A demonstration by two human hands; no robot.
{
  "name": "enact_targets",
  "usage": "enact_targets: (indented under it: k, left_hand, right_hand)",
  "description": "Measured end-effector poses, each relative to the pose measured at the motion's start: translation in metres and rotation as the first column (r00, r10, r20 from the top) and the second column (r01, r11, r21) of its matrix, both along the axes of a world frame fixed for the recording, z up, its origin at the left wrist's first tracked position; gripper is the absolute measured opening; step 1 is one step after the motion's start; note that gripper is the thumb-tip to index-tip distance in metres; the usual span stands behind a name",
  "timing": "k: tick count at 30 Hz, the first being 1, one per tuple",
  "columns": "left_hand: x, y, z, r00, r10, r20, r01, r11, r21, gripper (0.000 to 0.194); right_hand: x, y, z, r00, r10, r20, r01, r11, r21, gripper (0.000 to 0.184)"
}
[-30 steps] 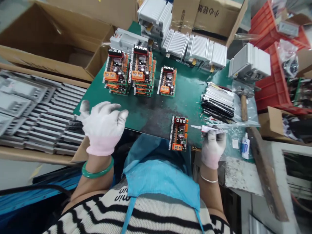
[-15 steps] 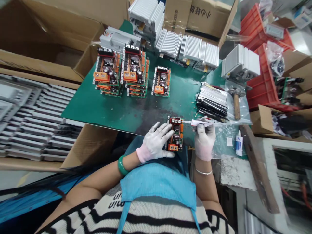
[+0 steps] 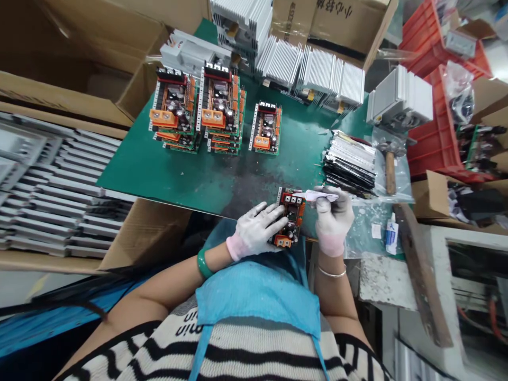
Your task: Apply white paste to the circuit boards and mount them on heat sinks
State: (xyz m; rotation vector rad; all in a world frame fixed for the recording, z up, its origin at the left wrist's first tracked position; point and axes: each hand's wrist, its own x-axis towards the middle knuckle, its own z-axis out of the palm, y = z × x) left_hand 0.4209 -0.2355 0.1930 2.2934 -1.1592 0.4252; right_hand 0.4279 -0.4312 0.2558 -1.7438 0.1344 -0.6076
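A circuit board (image 3: 292, 216) with orange terminal blocks lies at the front edge of the green table. My gloved left hand (image 3: 260, 227) grips its left side, fingers stretched over the components and thumb low by the near end. In my gloved right hand (image 3: 334, 214) is a slim white tube (image 3: 315, 196), pinched between thumb and fingers. The tube points left, its thin nozzle over the row of screw terminals at the board's far end. Whether the tip touches is too small to tell.
Farther back stand a single board (image 3: 265, 127) and two stacks of boards (image 3: 217, 116). Finned heat sinks (image 3: 280, 61) line the rear. Rightward lie a pile of thin strips (image 3: 351, 161), a hammer (image 3: 390, 172) and a glue tube (image 3: 391, 235). An open carton (image 3: 79, 106) stands left.
My right hand has brought the tube's nozzle left, from beside the board to over its far end. The board has shifted slightly right and tilted a little under my left hand.
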Motion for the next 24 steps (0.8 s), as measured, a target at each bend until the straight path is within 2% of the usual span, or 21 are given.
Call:
enact_targets:
  k: [5, 10, 17, 24]
  left_hand:
    - [0.0, 0.001, -0.004, 0.999, -0.008, -0.047, 0.009, 1.0, 0.024, 0.058]
    - [0.0, 0.001, -0.004, 0.999, -0.001, 0.037, 0.0, 1.0, 0.016, 0.057]
    - [0.0, 0.003, -0.004, 1.0, -0.015, 0.011, 0.014, 0.998, 0.061, 0.063]
    - [0.001, 0.003, -0.003, 0.999, -0.015, 0.046, 0.014, 1.0, 0.021, 0.059]
  right_hand:
    - [0.005, 0.0, 0.002, 1.0, 0.026, -0.008, -0.027, 0.993, -0.116, 0.018]
    - [0.008, 0.001, 0.0, 0.995, 0.091, -0.04, -0.097, 0.979, -0.179, 0.016]
    - [0.011, 0.002, 0.008, 0.995, 0.094, -0.046, -0.104, 0.927, -0.359, 0.012]
    - [0.012, -0.003, 0.011, 0.996, 0.076, -0.049, -0.089, 0.919, -0.385, 0.012]
